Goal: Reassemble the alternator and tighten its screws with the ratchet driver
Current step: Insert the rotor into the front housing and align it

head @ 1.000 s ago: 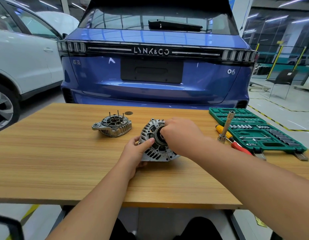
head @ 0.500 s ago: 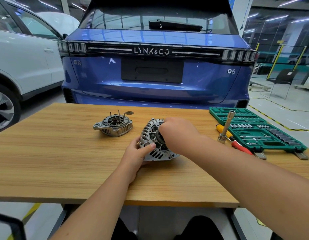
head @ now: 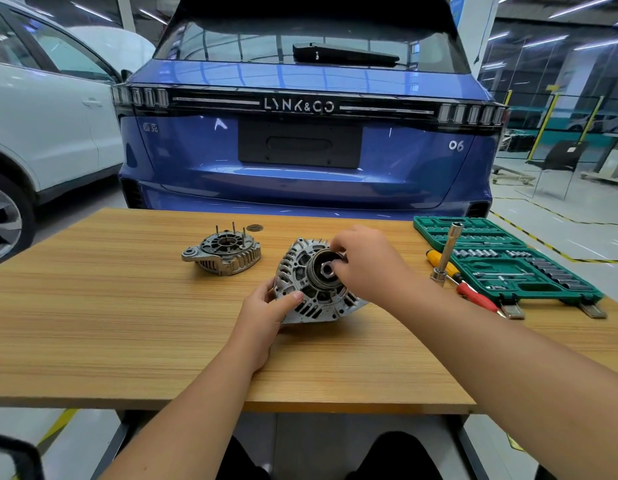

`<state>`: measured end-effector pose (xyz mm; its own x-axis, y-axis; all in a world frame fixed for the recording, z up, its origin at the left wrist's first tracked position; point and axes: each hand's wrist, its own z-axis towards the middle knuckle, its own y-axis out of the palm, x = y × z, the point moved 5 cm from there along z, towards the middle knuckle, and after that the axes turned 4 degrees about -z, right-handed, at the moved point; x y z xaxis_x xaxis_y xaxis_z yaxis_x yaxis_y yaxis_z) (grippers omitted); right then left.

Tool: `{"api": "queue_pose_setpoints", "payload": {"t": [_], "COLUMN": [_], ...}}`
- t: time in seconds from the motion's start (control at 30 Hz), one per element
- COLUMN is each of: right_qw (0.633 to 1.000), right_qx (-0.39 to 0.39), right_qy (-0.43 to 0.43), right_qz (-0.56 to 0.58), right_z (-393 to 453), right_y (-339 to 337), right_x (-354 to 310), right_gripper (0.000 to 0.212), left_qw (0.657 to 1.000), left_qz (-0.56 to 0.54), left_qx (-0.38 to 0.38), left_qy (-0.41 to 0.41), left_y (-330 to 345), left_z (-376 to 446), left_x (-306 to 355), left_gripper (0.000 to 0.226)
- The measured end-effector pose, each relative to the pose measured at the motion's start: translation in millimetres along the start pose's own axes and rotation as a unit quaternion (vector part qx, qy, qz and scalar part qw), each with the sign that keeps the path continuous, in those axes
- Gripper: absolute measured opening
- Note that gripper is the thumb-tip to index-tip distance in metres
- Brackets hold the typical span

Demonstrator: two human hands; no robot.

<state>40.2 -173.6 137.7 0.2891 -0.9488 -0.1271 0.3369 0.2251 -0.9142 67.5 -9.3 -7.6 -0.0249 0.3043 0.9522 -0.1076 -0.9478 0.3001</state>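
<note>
Our left hand (head: 262, 315) gripping the alternator (head: 314, 282) rim on the table (head: 127, 306), our right hand (head: 366, 261) fingers pinching its hub nut (head: 326, 270)

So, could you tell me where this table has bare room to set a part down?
Bare wood spans the table's left side, left of the rear housing, and the near strip before the left hand. The right end is crowded: socket set, screwdriver, driver.
</note>
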Motion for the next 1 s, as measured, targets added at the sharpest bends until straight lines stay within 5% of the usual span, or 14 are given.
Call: {"api": "queue_pose_setpoints", "payload": {"t": [0.17, 0.57, 0.83, 1.0], "right_qw": [0.996, 0.995, 0.986, 0.993], "right_qx": [-0.068, -0.070, -0.054, -0.047], "right_qy": [0.028, 0.002, -0.012, -0.034], "right_qz": [-0.041, -0.077, -0.154, -0.105], "right_z": [-3.0, -2.1, -7.1, -11.6], "right_y": [14.1, 14.4, 16.7, 10.2], "right_x": [-2.1, -5.8, -6.1, -3.8], "right_gripper": [0.022, 0.018, 0.046, 0.020], "left_qw": [1.000, 1.000, 1.000, 1.000], "left_qz": [-0.002, 0.000, -0.002, -0.001], "left_qx": [0.000, 0.000, 0.013, 0.016], "left_qy": [0.002, 0.008, 0.004, 0.004], "left_y": [1.0, 1.2, -0.4, -1.4], "left_z": [0.3, -1.3, 0.1, 2.8], "left_x": [1.0, 2.3, -0.7, -1.3], "left_gripper": [0.046, 0.044, 0.049, 0.049]}}
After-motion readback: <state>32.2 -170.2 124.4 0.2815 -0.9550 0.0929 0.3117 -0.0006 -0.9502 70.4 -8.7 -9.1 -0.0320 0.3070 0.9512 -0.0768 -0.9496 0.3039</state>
